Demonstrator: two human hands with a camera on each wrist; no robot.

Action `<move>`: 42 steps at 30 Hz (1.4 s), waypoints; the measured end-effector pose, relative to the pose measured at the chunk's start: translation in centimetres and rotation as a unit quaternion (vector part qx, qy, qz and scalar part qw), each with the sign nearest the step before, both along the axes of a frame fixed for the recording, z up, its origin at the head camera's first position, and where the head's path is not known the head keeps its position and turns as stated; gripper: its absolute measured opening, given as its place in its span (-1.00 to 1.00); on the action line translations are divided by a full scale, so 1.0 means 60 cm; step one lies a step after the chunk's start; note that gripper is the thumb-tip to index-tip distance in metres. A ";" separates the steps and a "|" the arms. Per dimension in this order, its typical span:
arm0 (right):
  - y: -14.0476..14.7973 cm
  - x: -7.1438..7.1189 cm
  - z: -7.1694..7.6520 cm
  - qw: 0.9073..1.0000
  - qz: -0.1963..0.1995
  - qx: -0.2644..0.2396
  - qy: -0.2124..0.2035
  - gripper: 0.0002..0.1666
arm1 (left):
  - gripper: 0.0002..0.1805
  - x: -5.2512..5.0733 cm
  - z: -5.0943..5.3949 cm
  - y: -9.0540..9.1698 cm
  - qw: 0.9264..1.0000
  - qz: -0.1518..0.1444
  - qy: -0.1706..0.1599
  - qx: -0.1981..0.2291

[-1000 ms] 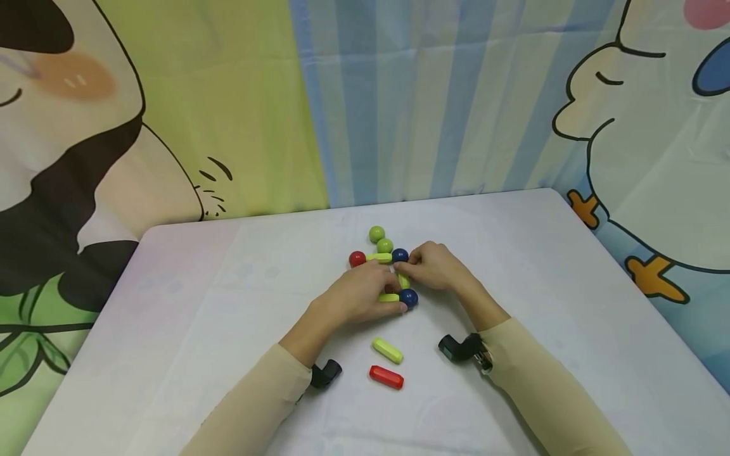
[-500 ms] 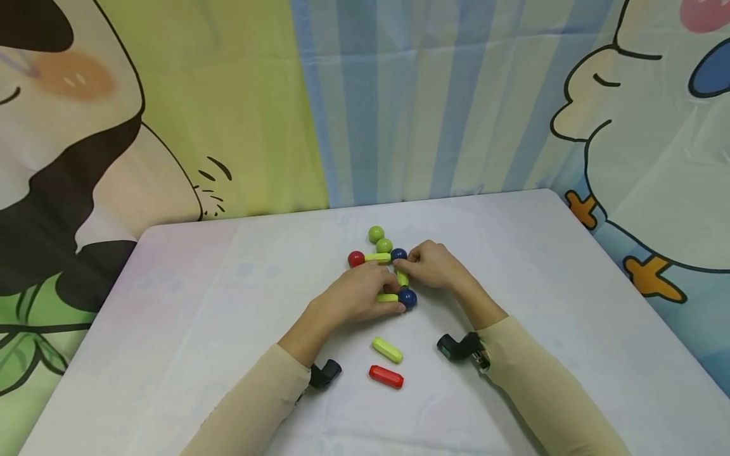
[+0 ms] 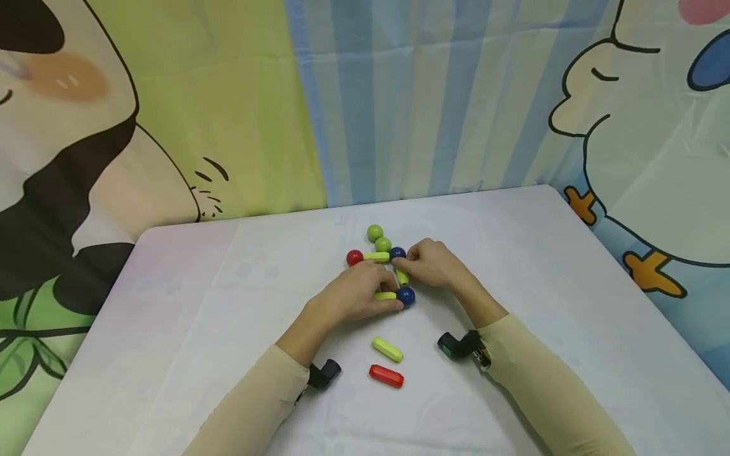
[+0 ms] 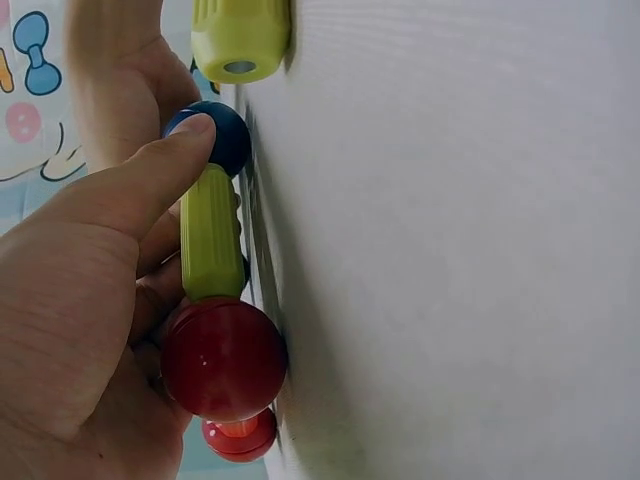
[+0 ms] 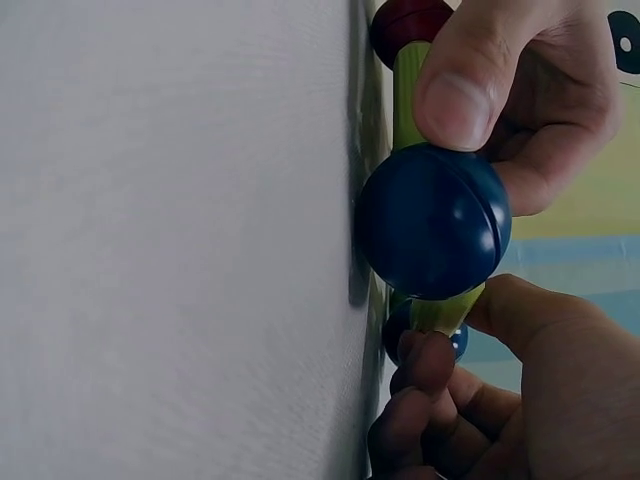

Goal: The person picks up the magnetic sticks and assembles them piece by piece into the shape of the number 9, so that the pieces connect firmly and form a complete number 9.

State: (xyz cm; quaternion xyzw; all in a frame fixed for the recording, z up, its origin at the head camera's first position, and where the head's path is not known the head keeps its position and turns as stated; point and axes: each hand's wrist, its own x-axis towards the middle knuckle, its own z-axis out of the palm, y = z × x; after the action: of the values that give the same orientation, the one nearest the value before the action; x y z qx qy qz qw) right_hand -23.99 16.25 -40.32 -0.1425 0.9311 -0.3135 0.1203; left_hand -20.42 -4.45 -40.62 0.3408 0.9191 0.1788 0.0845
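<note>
My left hand (image 3: 359,291) grips the near blue ball (image 3: 405,297), its thumb pressed on the ball in the left wrist view. From that ball a yellow-green rod (image 4: 210,235) runs to a red ball (image 4: 224,358), mostly hidden by the hand from above. Across from it, my right hand (image 3: 436,266) pinches another yellow-green rod (image 3: 402,277) lying between the near blue ball and a far blue ball (image 3: 397,253). Whether this rod joins the near ball, I cannot tell. A third yellow-green rod (image 3: 376,256) links the far blue ball to a red ball (image 3: 355,258).
Two green balls (image 3: 374,232) sit together behind the linked pieces. Nearer the front of the white table (image 3: 228,354) lie a loose yellow-green rod (image 3: 387,349) and a red rod (image 3: 386,375). A printed curtain (image 3: 393,107) hangs beyond the table's far edge.
</note>
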 end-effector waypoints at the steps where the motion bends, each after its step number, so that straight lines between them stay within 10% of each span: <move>1: 0.000 0.000 0.000 1.000 0.001 0.001 0.000 -0.51 | -0.69 0.000 0.000 -0.001 1.000 0.000 0.001 0.001; 27: 0.006 0.007 -0.004 1.000 0.018 -0.001 -0.001 -0.49 | -0.61 0.000 0.008 -0.025 0.999 -0.007 0.029 0.033; 42: 0.022 0.016 0.013 1.000 0.010 0.020 0.006 -0.55 | -0.19 -0.010 -0.005 -0.094 0.992 0.090 0.008 0.093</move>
State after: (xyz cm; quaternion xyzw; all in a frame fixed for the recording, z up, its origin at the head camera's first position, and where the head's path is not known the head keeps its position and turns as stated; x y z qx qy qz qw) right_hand -23.02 17.54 -39.55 -0.1514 0.9364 -0.2927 0.1206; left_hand -20.99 -10.06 -40.94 0.2649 0.9260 0.2674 0.0283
